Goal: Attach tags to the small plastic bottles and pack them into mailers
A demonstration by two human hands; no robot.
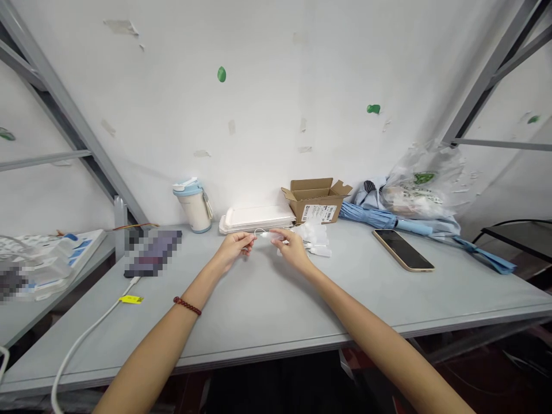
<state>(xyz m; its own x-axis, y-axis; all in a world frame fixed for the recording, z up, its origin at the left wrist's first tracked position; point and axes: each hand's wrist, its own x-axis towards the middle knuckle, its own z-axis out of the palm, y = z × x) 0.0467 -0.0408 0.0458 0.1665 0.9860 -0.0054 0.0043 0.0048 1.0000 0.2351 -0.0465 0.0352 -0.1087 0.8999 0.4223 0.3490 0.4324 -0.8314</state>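
Observation:
My left hand (235,250) is closed in a pinch on a thin white cord (260,230) that curves up in a small loop. The cord runs to a small white translucent piece (268,235), which my right hand (291,247) grips between thumb and fingers. Both hands are just above the grey table, a short way apart. Right beside my right hand lies a pile of similar white translucent pieces (313,232), and one of them (320,251) lies at its front edge. The exact kind of these pieces is too small to tell.
Behind the hands are stacked white trays (259,216) and an open cardboard box (317,201). A tumbler (194,207) stands left of them. On the right lie a phone (403,250), a blue umbrella (383,218) and a plastic bag (426,184). A white cable (92,328) crosses the table's left side.

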